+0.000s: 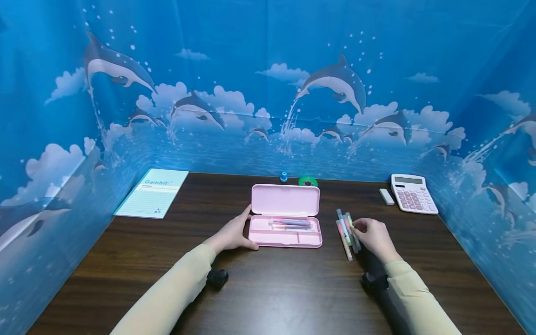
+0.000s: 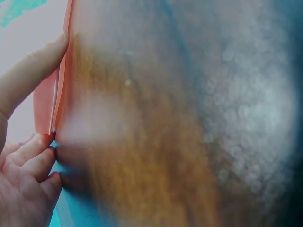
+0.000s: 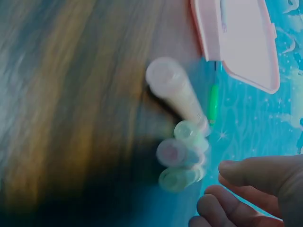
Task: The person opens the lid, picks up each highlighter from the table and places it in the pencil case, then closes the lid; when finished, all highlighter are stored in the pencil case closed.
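A pink pencil case [image 1: 285, 199] lies with its lid raised, and several pens [image 1: 291, 224] rest in its long compartment. My left hand [image 1: 231, 235] holds the case by its left end, thumb at the front corner and fingers toward the hinge side. In the left wrist view the thumb [image 2: 35, 66] touches the pink edge. To the right of the case, several pastel marker pens [image 1: 344, 239] lie side by side on the table. Over their right side is my right hand [image 1: 374, 236], its thumb [image 3: 246, 171] and fingers apart beside the markers in the right wrist view.
Behind the case are a green tape roll [image 1: 308, 181] and a small blue object [image 1: 284, 177]. A white eraser-like block [image 1: 386, 196] and a calculator [image 1: 413, 193] sit at the back right. A Gambit notepad [image 1: 152, 193] lies back left. A dolphin-print curtain [image 1: 234, 135] borders the table.
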### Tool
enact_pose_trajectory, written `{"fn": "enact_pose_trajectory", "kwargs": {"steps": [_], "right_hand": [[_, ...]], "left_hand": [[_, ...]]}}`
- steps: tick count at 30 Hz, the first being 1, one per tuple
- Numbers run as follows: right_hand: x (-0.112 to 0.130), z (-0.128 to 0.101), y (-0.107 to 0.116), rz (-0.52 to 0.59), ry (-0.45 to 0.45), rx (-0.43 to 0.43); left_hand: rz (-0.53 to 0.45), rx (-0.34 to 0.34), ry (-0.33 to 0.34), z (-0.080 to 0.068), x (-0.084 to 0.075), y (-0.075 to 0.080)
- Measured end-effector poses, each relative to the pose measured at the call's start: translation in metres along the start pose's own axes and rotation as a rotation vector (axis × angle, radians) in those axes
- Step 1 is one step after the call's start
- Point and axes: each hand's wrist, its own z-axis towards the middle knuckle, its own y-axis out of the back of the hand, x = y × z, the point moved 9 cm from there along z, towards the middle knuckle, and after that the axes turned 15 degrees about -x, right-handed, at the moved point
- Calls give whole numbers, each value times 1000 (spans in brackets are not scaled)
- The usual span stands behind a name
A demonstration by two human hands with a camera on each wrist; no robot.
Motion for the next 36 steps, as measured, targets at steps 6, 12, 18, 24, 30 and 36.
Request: {"fn": "enact_pose_trajectory", "kwargs": {"steps": [6,12,18,24,30,36], "right_hand": [[-11,-2,-6,-17,-35,51],[-15,-2,-10,-34,-61,75],[-21,-3,-7,-61,-121,96],[-28,-5,-6,-79,-162,120],[-32,-7,-4,-69,-200,125],[-31,-5,4,-71,-174,68]], "left_hand": [[-5,6,5,0,0,0],[-6,3,-5,2,-1,2],[-10,14,-2,2,-2,1],[-7,18,-8,0,-2,0],[-6,19,-15,1,0,-1],[7,15,-4,1,1,-1]]}}
